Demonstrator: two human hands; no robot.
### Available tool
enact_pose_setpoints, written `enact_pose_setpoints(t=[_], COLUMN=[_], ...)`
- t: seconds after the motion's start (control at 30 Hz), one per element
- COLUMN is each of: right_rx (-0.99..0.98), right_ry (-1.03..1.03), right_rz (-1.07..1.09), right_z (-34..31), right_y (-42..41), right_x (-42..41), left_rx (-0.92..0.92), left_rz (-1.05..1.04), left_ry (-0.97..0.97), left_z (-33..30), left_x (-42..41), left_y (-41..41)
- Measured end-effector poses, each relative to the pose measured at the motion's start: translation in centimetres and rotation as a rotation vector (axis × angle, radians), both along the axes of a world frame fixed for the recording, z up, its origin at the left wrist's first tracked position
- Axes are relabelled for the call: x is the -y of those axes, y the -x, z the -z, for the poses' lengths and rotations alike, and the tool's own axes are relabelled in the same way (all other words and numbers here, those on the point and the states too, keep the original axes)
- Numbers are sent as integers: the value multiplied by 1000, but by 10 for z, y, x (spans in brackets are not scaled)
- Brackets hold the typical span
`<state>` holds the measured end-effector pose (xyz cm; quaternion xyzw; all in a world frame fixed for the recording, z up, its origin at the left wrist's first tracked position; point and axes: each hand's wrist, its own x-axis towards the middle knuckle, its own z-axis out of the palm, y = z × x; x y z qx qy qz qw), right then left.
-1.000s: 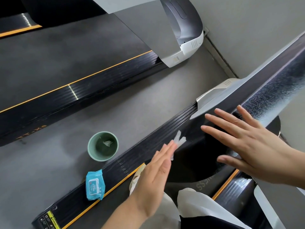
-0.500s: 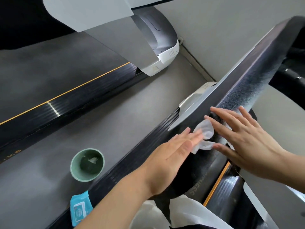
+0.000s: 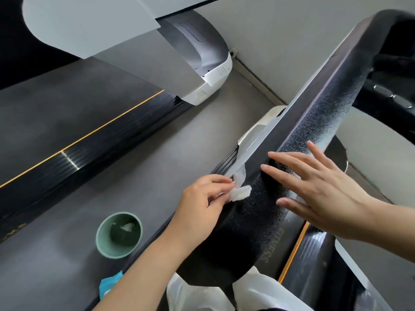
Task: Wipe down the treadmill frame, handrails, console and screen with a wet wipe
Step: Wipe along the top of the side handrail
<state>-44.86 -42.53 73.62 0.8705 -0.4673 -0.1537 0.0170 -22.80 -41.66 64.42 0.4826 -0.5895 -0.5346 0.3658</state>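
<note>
Green cup (image 3: 119, 237): sits on the grey floor (image 3: 179, 149) between the two treadmills, a scrap of white crumpled inside.
Blue wipe pack (image 3: 110, 285): lies just below the cup, partly behind the left forearm.
Wet wipe (image 3: 240, 192): bunched against the dark treadmill upright (image 3: 314, 122).
Left hand (image 3: 202, 207): fingers now curled, pinching the wipe; half a second ago they lay flat.
Right hand (image 3: 318, 194): fingers straight and spread, flat on the upright, just as before.

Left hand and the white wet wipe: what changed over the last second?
The left hand went from flat, straight fingers to a curled pinch grip on the crumpled white wet wipe against the black treadmill upright. The right hand stayed flat on that upright. The green round cup stayed on the floor.
</note>
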Motion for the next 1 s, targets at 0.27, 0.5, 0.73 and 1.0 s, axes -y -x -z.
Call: enact_pose_setpoints(t=[0.27,0.5,0.73,1.0], right_rx=[13,36,37,151], right_ry=[-16,-5,-16,-66], right_rz=[-49,-82,-147,-255], right_z=[3,5,5,-3], right_y=[8,12,18,26], right_x=[-4,-2,2,22], left_rx=[47,37,-220,-130], left_rz=[132,415,352,418], left_ry=[8,-247,-371,-319], left_z=[-23,2,0,-7], left_x=[-12,-2,10,28], left_y=[3,-2,6,13])
